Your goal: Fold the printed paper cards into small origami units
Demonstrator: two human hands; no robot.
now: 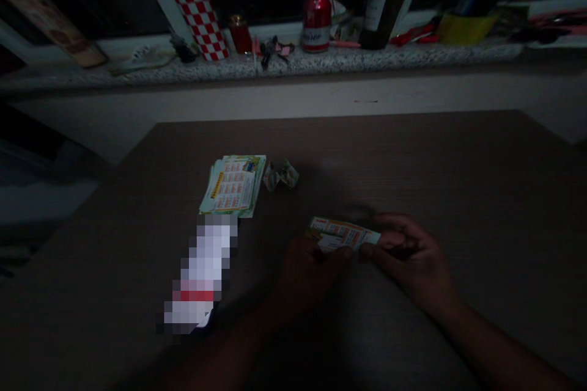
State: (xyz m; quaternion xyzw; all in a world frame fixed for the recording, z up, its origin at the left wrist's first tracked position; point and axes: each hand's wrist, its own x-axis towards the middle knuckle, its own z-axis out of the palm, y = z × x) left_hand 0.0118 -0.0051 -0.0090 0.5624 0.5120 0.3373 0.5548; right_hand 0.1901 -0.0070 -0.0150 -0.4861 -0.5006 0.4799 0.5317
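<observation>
On the dim counter (413, 153), my left hand (307, 272) and right hand (408, 256) pinched one card (343, 234), seemingly mid-fold, needing steady pressure; the stack (233, 186) lay near.

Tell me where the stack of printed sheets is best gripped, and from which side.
Probably the near half of its right long edge, from the right, thumb on top: the stack of printed sheets lies flat, slightly fanned, and a blurred object crowds its near end. The left hand and right hand pinch a small sheet.

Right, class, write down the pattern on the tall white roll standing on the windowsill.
Red-and-white checks around the roll, seen in the head view.
</observation>
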